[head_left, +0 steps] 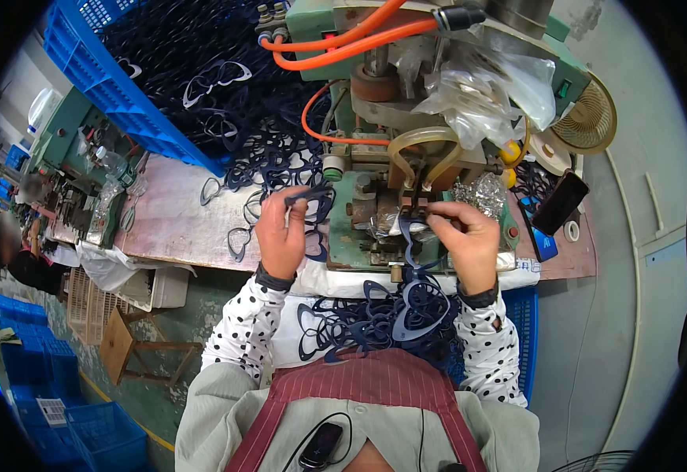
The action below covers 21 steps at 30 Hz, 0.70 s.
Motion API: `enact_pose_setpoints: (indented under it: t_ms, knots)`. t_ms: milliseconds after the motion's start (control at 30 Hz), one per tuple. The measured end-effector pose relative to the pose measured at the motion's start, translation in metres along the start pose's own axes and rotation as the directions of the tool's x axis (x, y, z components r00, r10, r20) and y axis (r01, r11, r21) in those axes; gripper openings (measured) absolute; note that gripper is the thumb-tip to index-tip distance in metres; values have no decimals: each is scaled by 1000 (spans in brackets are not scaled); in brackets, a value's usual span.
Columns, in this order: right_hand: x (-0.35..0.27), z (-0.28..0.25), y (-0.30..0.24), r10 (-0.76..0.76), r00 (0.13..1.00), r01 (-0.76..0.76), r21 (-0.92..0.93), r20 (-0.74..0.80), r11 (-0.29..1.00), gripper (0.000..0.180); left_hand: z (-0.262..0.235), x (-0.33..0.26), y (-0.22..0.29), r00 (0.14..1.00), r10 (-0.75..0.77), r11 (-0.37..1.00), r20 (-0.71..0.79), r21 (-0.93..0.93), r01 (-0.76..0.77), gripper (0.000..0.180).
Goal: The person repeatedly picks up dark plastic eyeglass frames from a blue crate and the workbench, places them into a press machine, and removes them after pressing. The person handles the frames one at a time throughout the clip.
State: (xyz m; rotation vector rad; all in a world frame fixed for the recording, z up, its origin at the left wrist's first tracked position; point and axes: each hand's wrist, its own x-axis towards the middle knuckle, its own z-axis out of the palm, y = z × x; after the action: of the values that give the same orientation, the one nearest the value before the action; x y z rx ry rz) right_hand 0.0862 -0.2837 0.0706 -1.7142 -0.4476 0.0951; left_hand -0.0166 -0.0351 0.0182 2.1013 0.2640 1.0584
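Observation:
My left hand point(280, 236) is closed in a pinch on a dark blue plastic eyeglass frame front point(310, 194), raised just left of a green bench machine point(343, 240). My right hand point(469, 242) is at the machine's metal fixture point(416, 206), thumb and forefinger closed on the edge of another eyeglass frame front point(411, 245). That one hangs at the fixture, with part of it hidden by the fingers and the metal. On my lap lies a pile of similar frame fronts point(359, 315). More loose frame fronts point(280, 157) are spread over the table beyond my left hand.
A blue crate point(115, 86) heaped with dark frames stands at the far left. Orange air hoses point(343, 39) and plastic bags point(489, 82) hang over the machine. Two phones point(560, 203) and a tape roll point(571, 231) lie at the right. A wooden stool point(119, 346) stands below left.

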Motion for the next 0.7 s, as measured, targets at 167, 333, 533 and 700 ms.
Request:
enact_pose_setpoints:
  t_ms: [167, 333, 533, 700]
  knots:
    - [8, 20, -6, 22, 1000, -20, 120, -20, 993, 43, 5, 1, 40, 966, 256, 964, 23, -84, -254, 12]
    - [7, 27, 5, 32, 997, -17, 198, -72, 980, 53, 11, -7, 65, 763, 630, 776, 144, -151, -612, 33]
    - [20, -1, 27, -148, 975, 144, -32, -167, 989, 48, 45, -16, 79, 529, 807, 591, 263, -360, -722, 30]
    - [34, -76, 117, -152, 894, -80, -484, -421, 871, 36, 51, -17, 76, 523, 806, 592, 278, -389, -706, 32]
